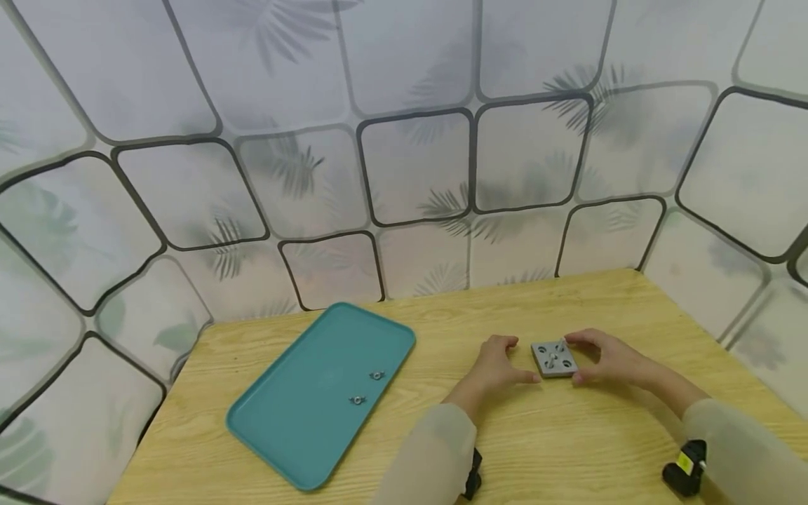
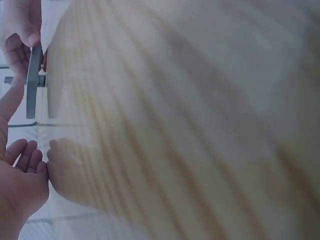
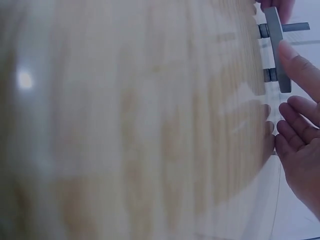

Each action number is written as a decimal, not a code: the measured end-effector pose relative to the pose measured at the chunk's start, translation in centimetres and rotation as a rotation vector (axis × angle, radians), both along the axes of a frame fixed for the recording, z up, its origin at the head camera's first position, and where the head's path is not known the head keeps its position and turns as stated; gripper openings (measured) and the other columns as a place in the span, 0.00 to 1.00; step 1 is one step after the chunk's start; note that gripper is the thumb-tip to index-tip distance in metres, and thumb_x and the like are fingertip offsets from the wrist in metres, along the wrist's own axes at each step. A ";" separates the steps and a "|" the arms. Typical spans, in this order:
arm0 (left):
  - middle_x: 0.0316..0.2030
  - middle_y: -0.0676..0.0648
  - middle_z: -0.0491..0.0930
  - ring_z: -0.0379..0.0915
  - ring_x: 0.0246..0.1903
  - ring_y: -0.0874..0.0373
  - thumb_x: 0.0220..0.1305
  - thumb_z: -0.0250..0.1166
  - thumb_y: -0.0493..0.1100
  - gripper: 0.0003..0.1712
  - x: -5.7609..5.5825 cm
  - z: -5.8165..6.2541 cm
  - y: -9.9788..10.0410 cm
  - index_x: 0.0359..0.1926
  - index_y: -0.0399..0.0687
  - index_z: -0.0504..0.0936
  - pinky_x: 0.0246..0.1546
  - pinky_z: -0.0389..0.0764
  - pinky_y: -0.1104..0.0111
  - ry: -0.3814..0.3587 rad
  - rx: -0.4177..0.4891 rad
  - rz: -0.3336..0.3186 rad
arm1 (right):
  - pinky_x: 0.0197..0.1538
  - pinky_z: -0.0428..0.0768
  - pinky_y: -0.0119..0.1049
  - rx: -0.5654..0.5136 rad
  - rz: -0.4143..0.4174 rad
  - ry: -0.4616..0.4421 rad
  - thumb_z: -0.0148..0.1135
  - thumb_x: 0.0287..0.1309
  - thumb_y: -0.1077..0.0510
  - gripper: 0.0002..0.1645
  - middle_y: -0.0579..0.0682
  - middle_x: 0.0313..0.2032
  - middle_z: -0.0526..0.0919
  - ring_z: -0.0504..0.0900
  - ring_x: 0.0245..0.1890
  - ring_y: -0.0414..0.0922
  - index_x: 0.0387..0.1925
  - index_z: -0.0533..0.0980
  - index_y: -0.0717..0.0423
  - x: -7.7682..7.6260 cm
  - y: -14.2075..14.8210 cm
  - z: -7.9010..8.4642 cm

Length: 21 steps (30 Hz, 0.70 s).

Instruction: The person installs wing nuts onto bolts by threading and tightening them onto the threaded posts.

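A grey square plate [image 1: 554, 359] with holes in its corners lies level at the right of the table. Two bolts [image 3: 296, 27] pass through it, shanks up; in the wrist views their heads hold the plate a little above the wood. My right hand [image 1: 609, 361] grips the plate's right side, thumb at the near corner and index finger at the far one. Left of the plate, my left hand [image 1: 495, 366] is spread in a loose C, its thumb tip close to the near left corner. Whether that thumb touches cannot be told.
A teal tray [image 1: 303, 407] lies at the left of the wooden table [image 1: 517, 449]. Two wing nuts [image 1: 376, 375] sit near its right edge. A patterned curtain [image 1: 416, 168] surrounds the table's back and sides.
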<state>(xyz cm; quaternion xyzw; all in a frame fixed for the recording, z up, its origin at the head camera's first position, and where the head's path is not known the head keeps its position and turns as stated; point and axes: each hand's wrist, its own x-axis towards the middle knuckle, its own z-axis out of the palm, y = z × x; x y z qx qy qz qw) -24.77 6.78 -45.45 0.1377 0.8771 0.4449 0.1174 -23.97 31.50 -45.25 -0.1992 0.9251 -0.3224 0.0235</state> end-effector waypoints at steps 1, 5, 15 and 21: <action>0.51 0.55 0.68 0.62 0.54 0.61 0.38 0.75 0.54 0.43 0.0 0.0 0.1 0.58 0.52 0.69 0.56 0.66 0.70 0.004 -0.003 0.003 | 0.51 0.60 0.17 0.002 0.001 0.004 0.74 0.37 0.47 0.46 0.61 0.53 0.72 0.68 0.54 0.57 0.55 0.67 0.66 0.0 0.0 -0.1; 0.51 0.54 0.68 0.60 0.54 0.61 0.39 0.75 0.54 0.43 0.1 0.0 0.6 0.58 0.51 0.69 0.56 0.65 0.70 0.043 -0.042 -0.004 | 0.51 0.62 0.19 0.008 0.011 0.016 0.74 0.36 0.47 0.46 0.60 0.52 0.73 0.69 0.53 0.55 0.55 0.67 0.66 -0.1 -0.1 -0.2; 0.52 0.56 0.67 0.59 0.53 0.61 0.40 0.74 0.56 0.43 0.8 0.4 1.5 0.58 0.54 0.69 0.55 0.65 0.70 0.087 -0.160 0.026 | 0.52 0.62 0.20 -0.022 0.099 0.031 0.75 0.36 0.51 0.43 0.60 0.50 0.75 0.70 0.52 0.46 0.53 0.68 0.67 -0.5 -0.3 -0.1; 0.49 0.57 0.69 0.60 0.51 0.61 0.39 0.75 0.56 0.40 0.9 0.3 1.9 0.56 0.57 0.71 0.55 0.64 0.69 0.091 -0.173 0.032 | 0.51 0.64 0.20 -0.046 0.091 0.010 0.75 0.36 0.51 0.41 0.58 0.49 0.76 0.71 0.50 0.38 0.52 0.70 0.66 -0.6 -0.1 -0.1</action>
